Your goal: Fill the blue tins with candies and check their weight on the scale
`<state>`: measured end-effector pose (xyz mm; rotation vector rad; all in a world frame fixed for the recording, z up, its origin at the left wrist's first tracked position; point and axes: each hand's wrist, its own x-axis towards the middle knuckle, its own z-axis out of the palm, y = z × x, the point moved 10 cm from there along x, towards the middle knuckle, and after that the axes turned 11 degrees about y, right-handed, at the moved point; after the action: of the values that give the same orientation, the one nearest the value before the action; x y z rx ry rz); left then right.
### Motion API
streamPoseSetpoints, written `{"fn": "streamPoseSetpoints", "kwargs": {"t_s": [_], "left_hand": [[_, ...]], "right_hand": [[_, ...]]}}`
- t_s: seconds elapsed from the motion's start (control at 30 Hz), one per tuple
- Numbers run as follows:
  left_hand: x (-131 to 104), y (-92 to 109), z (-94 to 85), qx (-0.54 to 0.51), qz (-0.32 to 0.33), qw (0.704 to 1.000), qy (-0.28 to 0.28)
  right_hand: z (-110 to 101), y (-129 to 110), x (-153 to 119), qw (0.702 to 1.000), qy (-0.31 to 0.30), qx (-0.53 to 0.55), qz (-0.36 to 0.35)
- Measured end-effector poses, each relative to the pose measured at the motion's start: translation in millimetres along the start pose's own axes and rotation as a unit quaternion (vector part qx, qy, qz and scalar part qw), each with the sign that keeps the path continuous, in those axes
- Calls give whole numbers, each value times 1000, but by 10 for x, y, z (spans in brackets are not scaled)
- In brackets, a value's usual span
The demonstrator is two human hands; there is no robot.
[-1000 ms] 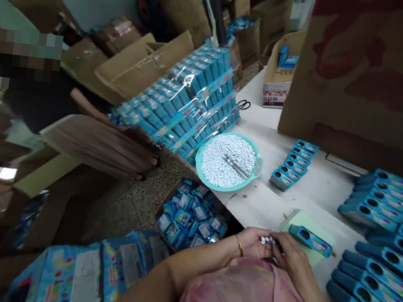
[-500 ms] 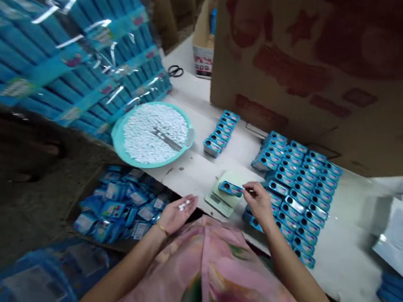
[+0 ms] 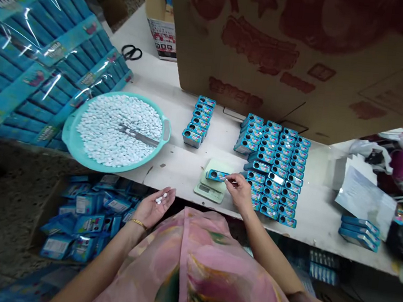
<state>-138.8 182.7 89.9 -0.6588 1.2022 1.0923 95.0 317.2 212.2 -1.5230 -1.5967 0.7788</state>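
Palm up near the table's front edge, my left hand (image 3: 155, 206) is cupped around several white pellets (image 3: 161, 198). My right hand (image 3: 239, 189) has its fingertips pinched at the right end of a small blue tin (image 3: 216, 175), with a tiny white piece at the fingertips. That tin lies on a pale green scale (image 3: 209, 190). Left of the scale stands a turquoise basin (image 3: 69, 131) full of white pellets, with a flat metal scoop (image 3: 144, 138) lying in them. Rows of blue tins (image 3: 274, 178) stand right of the scale, and a shorter row (image 3: 192, 138) stands behind it.
A large cardboard box (image 3: 241, 54) closes off the back. Wrapped blue packs (image 3: 34, 54) rise at the left, near black scissors (image 3: 131, 52). Below the table edge is a carton of blue packets (image 3: 88, 215). Papers (image 3: 366, 189) and stacked blue packs (image 3: 359, 233) lie at the right.
The view has shifted to the right, so things appear further left. My right hand stays at the tin on the scale, and my left hand still holds the pellets.
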Motion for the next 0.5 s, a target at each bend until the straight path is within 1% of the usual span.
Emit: {"fn": "streamPoseSetpoints", "kwargs": {"t_s": [0.13, 0.23, 0.43, 0.5], "left_hand": [[3, 45, -93, 9, 0, 1000, 1], [3, 58, -126, 16, -3, 1000, -1], [5, 37, -96, 19, -8, 1000, -1], [-1, 24, -78, 19, -12, 1000, 2]], "right_hand": [[43, -34, -23, 1000, 9, -5, 1], [97, -78, -14, 1000, 11, -11, -8], [257, -161, 61, 999, -8, -22, -30], [273, -171, 90, 999, -12, -30, -36]]}}
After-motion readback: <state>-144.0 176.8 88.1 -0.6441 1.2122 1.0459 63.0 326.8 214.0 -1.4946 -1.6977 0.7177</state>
